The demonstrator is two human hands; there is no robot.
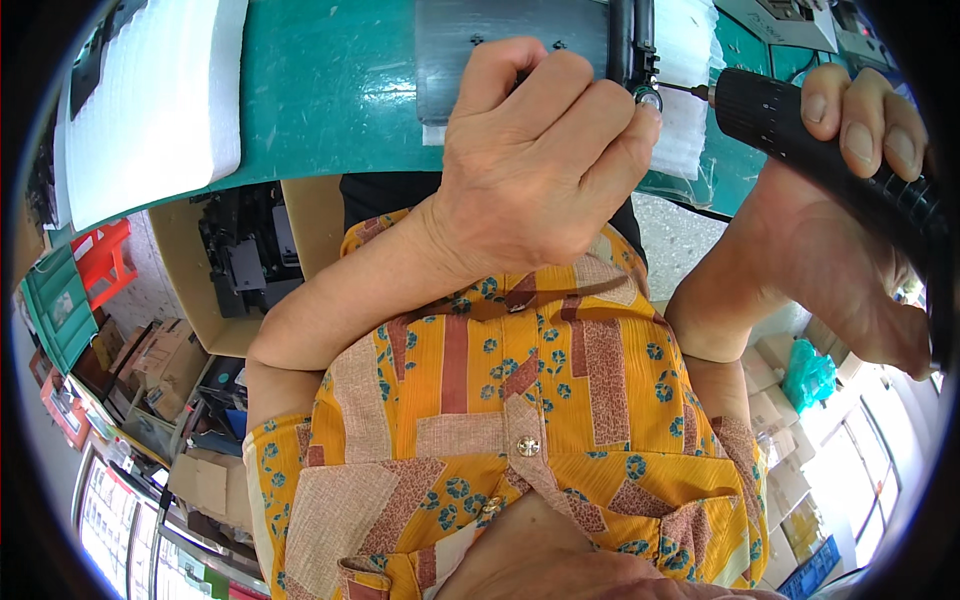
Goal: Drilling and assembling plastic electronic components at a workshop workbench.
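Observation:
A flat black panel [510,70] lies on the work table, with a black bar [621,40] along its right edge. My left hand [545,160] is closed over the panel's near right corner, its fingertips pinching the bar's near end by a small shiny round part [650,100]. Part of what those fingers grip is hidden. In my right hand [840,210] is a black electric screwdriver [790,125], held sideways with fingers wrapped round its body. Its thin bit points left and reaches the small fittings at the bar's end, where contact cannot be made out.
White foam sheeting [685,130] lies under the bar on the green table [320,90]. More white foam [160,110] is at the left. Below the table edge stands a cardboard box [185,265] of black parts. A red stool [105,262] is farther left.

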